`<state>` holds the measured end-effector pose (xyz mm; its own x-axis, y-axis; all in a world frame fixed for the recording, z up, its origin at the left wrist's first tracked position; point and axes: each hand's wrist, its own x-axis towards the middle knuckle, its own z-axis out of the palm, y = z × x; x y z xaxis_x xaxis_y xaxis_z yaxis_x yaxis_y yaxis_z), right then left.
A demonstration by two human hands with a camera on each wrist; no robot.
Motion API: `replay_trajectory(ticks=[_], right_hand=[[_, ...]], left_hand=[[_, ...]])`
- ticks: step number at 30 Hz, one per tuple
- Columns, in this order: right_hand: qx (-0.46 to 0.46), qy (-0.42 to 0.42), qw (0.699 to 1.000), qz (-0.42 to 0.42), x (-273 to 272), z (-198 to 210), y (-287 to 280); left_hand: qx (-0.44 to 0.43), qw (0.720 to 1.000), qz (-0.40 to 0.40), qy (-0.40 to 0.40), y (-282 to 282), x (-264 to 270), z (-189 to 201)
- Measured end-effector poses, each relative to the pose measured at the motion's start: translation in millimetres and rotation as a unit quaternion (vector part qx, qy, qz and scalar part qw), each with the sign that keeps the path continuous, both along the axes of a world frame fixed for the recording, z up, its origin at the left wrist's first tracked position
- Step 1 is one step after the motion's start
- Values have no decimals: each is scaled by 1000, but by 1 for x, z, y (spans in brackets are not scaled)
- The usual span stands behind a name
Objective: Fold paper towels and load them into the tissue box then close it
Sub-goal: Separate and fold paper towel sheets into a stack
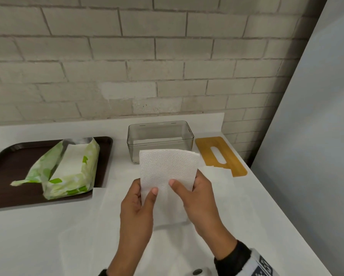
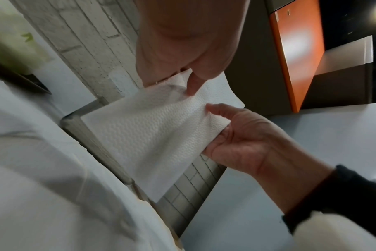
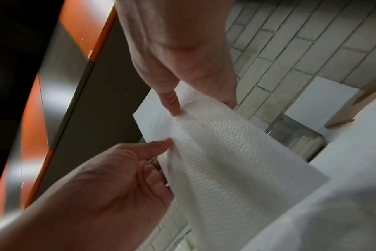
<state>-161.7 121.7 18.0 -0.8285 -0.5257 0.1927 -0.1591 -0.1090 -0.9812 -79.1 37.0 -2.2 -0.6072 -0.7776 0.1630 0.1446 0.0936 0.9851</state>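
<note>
I hold a folded white paper towel point(image 1: 168, 168) upright over the counter, in front of the clear tissue box point(image 1: 160, 136). My left hand point(image 1: 147, 193) pinches its lower left edge, thumb on the front. My right hand point(image 1: 182, 185) pinches the lower right edge the same way. The left wrist view shows the towel point(image 2: 150, 135) with the right hand point(image 2: 236, 135) gripping its edge. In the right wrist view, the towel point(image 3: 215, 152) hangs between both thumbs, with the box point(image 3: 298, 135) behind. The box stands open; its bamboo lid point(image 1: 220, 155) with a slot lies flat to its right.
A dark tray point(image 1: 12, 156) at the left carries an opened green package of paper towels point(image 1: 67, 170). Flat white sheets point(image 1: 115, 216) lie on the counter under my hands. A brick wall runs behind, and the counter's edge slants along the right.
</note>
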Motion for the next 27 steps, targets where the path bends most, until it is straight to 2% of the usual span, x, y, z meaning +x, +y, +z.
replay_trajectory(ticks=[7, 12, 17, 20, 22, 24, 27], right_hand=[[52, 17, 998, -20, 10, -18, -2], [28, 21, 999, -30, 5, -20, 0], [106, 9, 994, -5, 4, -32, 1], [102, 11, 995, 8, 0, -28, 3], [147, 10, 988, 53, -1, -26, 4], [231, 40, 968, 93, -13, -25, 7], [343, 86, 935, 29, -65, -32, 20]], left_hand=[[-38, 996, 4, -83, 14, 0, -7], [-39, 997, 10, -66, 16, 2, -9], [-23, 995, -25, -98, 14, 2, -19], [-43, 996, 9, -75, 8, 0, -14], [-26, 998, 42, -46, -1, -2, -7], [-11, 998, 61, -21, -12, -2, -1], [-9, 997, 65, -26, -28, 6, 0]])
